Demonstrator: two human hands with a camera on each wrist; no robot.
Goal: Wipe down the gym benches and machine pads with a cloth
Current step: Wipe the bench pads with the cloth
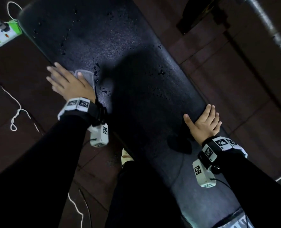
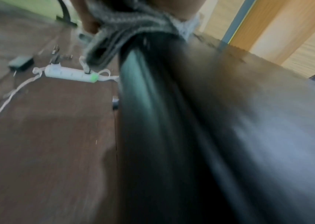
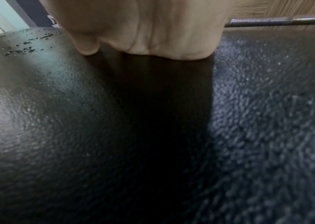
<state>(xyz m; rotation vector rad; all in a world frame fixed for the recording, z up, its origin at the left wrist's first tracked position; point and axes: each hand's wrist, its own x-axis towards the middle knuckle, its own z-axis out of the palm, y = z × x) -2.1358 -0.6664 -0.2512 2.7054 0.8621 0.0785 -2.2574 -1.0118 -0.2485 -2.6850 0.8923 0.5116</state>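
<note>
Bench pad (image 1: 128,99): long, black, textured upholstery, running diagonally through the head view; taken here as the landmark. Its near end is cut off by the lower frame edge, where pale lettering shows only in part and cannot be read. A broad shadow covers its middle. Dark wet droplets (image 1: 161,72) lie scattered over the far half of the pad.

Cloth (image 1: 87,76): grey, folded, lying at the pad's left edge, about midway along. Mostly hidden under the hand in the head view; in the left wrist view the cloth (image 2: 114,39) drapes over the pad's rounded side, though that picture is heavily blurred.

Left hand (image 1: 69,81): pressed flat on the cloth at the pad's left edge, fingers spread and straight, fingertips reaching beyond the edge. Whether the thumb tucks round the cloth cannot be made out.

Right hand (image 1: 204,120): resting on the pad's right edge, nearer the person than the cloth. Thumb lies on the top surface; fingers bend over the side and their tips are hidden. It holds no loose item. In the right wrist view the right hand (image 3: 143,30) shows only as palm and thumb against the upholstery.

Power strip (image 1: 1,37): white with a green end, on the floor just left of the pad's far corner, partly cut off by the frame.

White cord (image 1: 14,116): trailing over the floor left of the pad.

Metal bar (image 1: 268,28): right of the pad, ends out of frame.
</note>
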